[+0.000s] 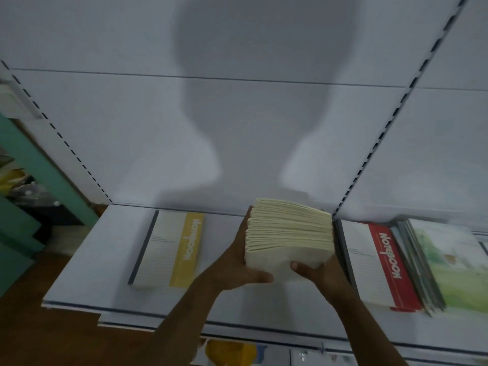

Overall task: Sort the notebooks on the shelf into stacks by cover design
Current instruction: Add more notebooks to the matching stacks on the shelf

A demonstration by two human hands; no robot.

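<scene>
1. Three stacks are seen lying on the shelf [111, 260], w/ a 4th bundle held above it. At far left, the yellow-band notebook stack [169, 249] lies flat, well apart from the hands.
2. Left hand [237, 262] is wrapped round the left side and lower corner of the held notebook bundle [289, 233], thumb curled under its near edge.
3. Bundle is held mid-shelf, page edges up; cover design can't be told from this angle.
4. Right hand [317, 270] grips the bundle's right lower corner, thumb pressed on its near face.
5. Just right of it, the red-band notebook stack [380, 262] lies flat, then the green landscape-cover stack [449, 262] beside it.
6. Step judged: bundle being carried/squared for placing. Next move likely calls for covers to be checked, then the bundle set down in the free gap btw yellow and red stacks, edges aligned.
</scene>
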